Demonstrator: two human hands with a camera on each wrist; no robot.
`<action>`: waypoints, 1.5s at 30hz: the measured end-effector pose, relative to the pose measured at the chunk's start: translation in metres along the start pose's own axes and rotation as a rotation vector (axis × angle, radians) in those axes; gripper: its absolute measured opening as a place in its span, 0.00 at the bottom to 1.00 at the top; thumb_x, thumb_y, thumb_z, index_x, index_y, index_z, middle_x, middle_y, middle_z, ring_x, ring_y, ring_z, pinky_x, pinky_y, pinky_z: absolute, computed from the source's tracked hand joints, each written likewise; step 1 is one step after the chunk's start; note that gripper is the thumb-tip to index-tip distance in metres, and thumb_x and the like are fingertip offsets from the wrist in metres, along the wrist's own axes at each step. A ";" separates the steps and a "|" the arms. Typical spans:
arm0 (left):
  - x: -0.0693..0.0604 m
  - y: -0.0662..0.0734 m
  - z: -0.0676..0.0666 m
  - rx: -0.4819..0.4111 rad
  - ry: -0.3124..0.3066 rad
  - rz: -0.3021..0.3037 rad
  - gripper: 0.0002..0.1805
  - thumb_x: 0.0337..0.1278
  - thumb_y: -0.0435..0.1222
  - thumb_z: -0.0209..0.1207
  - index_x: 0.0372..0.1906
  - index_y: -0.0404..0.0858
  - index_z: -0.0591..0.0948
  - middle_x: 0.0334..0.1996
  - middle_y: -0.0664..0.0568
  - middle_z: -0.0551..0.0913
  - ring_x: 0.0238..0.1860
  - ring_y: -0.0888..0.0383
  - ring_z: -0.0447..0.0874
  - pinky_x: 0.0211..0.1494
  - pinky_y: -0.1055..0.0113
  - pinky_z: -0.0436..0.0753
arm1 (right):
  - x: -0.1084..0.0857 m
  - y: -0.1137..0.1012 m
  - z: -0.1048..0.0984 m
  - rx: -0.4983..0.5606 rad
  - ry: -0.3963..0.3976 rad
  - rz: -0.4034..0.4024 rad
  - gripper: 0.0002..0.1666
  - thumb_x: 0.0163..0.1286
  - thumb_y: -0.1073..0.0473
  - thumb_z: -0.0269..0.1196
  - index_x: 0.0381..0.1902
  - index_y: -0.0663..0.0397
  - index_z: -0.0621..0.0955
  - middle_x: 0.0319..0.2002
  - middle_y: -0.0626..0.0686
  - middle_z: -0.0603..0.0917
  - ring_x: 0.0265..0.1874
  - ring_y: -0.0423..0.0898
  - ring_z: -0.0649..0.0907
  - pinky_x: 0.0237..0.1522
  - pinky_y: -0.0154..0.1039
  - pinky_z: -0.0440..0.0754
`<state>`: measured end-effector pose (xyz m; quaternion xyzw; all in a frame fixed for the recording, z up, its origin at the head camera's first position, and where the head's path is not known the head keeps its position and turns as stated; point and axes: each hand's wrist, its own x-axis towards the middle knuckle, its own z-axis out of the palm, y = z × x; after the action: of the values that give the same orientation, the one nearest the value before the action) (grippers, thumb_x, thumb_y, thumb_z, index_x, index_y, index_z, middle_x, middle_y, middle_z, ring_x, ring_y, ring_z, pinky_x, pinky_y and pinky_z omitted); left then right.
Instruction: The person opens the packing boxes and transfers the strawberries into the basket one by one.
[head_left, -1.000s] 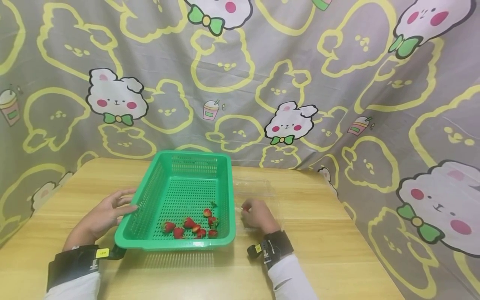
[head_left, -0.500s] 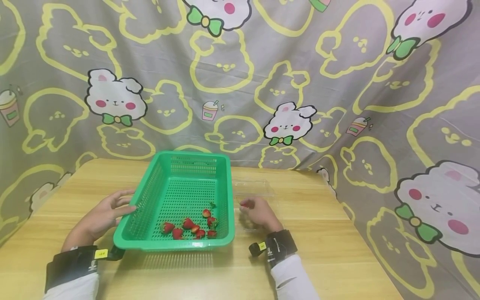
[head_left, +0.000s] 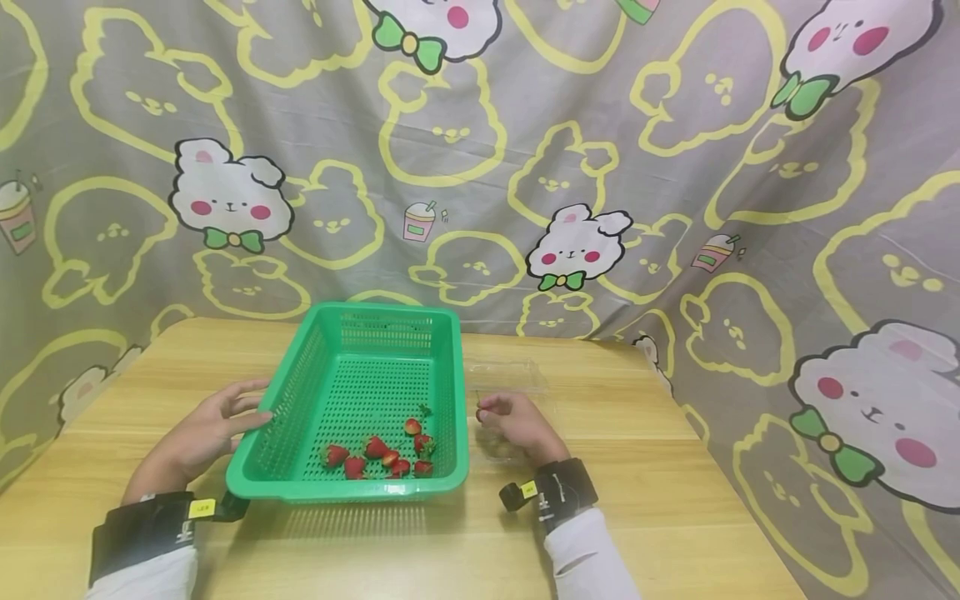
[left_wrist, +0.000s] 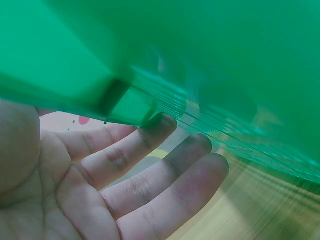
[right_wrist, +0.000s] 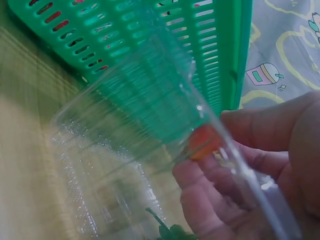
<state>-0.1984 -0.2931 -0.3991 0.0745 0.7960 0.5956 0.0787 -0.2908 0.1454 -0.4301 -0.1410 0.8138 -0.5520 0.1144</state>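
Note:
In the head view my left hand [head_left: 206, 429] is at the left wall of a green plastic basket [head_left: 461, 400], thumb at the rim. Loosely extended fingers [left_wrist: 150, 200] reach below the rim in the left wrist view; the thumb is mostly hidden there. Beyond the basket's right side, my right hand [head_left: 517, 425] pinches a small red strawberry [right_wrist: 204, 141] between thumb and fingertips. The hand is at a clear plastic box [right_wrist: 125, 125], whose edge crosses in front of the fingers. Several red strawberries [head_left: 375, 447] lie at the basket's near end.
A green leafy stem [right_wrist: 172, 231] shows low in the right wrist view, by the clear box. A stray green leaf cap [head_left: 425, 410] lies in the basket. The wooden table [head_left: 637, 517] meets a patterned curtain [head_left: 465, 200] at the back and right.
My right hand has lifted and turned slightly, and the strawberry now shows at its fingertips. My left hand and the basket have stayed in place.

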 end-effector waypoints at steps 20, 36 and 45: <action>-0.001 0.000 0.000 -0.002 -0.011 0.005 0.37 0.72 0.38 0.52 0.73 0.29 0.47 0.69 0.25 0.53 0.65 0.28 0.55 0.57 0.27 0.62 | -0.005 -0.012 -0.003 0.285 -0.056 0.020 0.15 0.70 0.73 0.54 0.53 0.78 0.73 0.50 0.72 0.78 0.47 0.53 0.82 0.54 0.42 0.78; -0.001 0.001 0.000 0.006 -0.002 0.011 0.36 0.72 0.38 0.52 0.73 0.28 0.49 0.68 0.25 0.55 0.62 0.37 0.65 0.57 0.34 0.69 | -0.011 -0.030 -0.005 0.276 -0.063 -0.019 0.15 0.69 0.73 0.55 0.52 0.77 0.74 0.49 0.65 0.79 0.50 0.53 0.81 0.55 0.41 0.77; -0.001 0.001 0.000 -0.003 -0.001 0.009 0.36 0.72 0.38 0.52 0.73 0.28 0.49 0.68 0.26 0.54 0.63 0.34 0.62 0.57 0.30 0.65 | -0.015 -0.041 -0.003 0.283 -0.053 -0.030 0.15 0.69 0.73 0.56 0.52 0.76 0.74 0.50 0.65 0.80 0.49 0.53 0.82 0.54 0.41 0.78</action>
<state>-0.1976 -0.2930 -0.3985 0.0782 0.7948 0.5970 0.0763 -0.2736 0.1385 -0.3902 -0.1502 0.7224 -0.6589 0.1461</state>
